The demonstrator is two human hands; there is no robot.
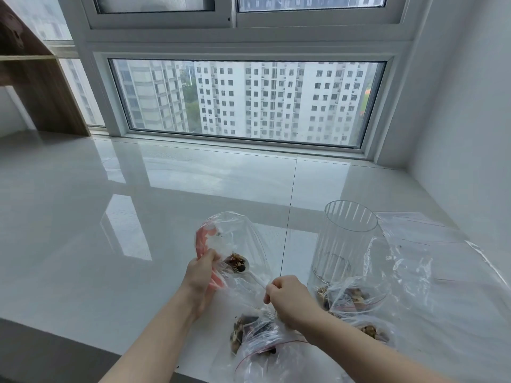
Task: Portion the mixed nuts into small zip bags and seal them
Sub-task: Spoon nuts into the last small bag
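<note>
Head view, white glossy sill (138,217) below a large window (243,100).

Left hand (200,277), lower centre of frame: fingers curled around the mouth edge of a clear zip bag (235,233), gripping it at the red zip strip (203,244) and holding the bag open and raised off the sill. The bag's mouth faces right, toward the other hand.

Right hand (287,297), just right of centre and low: fingers pinched on the handle end of a white plastic spoon (249,272). The spoon bowl sits inside the open bag and carries a heap of mixed nuts (236,262), dark and tan pieces.

Clear ribbed plastic jar (348,244), right of centre: upright, lid off, a thin layer of nuts at the bottom. Its lower part is partly covered by a filled zip bag (351,297) lying in front of it, touching it.

A second filled bag (254,330) lies at bottom centre, under the right wrist. A third filled bag (373,331) lies at lower right, beside the right forearm. Whether these bags are sealed: cannot tell.

Stack of unfilled zip bags (442,258) spread flat at right of frame, behind and beside the jar.

Wooden shelf unit (36,78) at upper left. Apartment towers visible through the glass.
</note>
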